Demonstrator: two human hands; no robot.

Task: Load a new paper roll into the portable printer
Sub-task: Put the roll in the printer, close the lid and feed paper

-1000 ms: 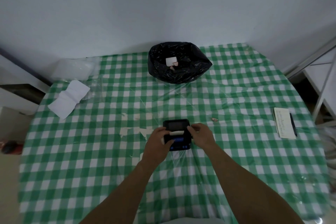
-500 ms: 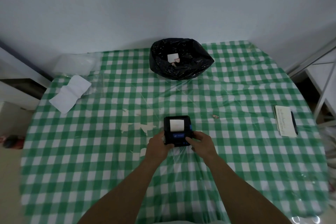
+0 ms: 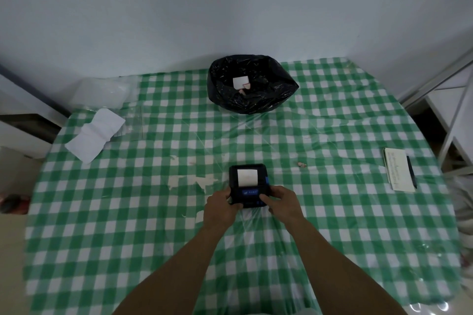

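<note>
Pale wall behind; counter (image 3: 332,225) draped in green-and-white checked cloth under clear plastic. Small black portable printer (image 3: 247,181) sits mid-counter, lid down, white paper strip (image 3: 247,177) lying across its top, blue panel toward person. Left hand (image 3: 220,208) clamped on printer's left near corner; right hand (image 3: 282,202) gripping right near edge, fingertip on front panel. Black plastic bin bag (image 3: 252,87) at far edge. White notepad with black pen (image 3: 399,172) well right. Crumpled white sheet (image 3: 95,135) far left.
</note>
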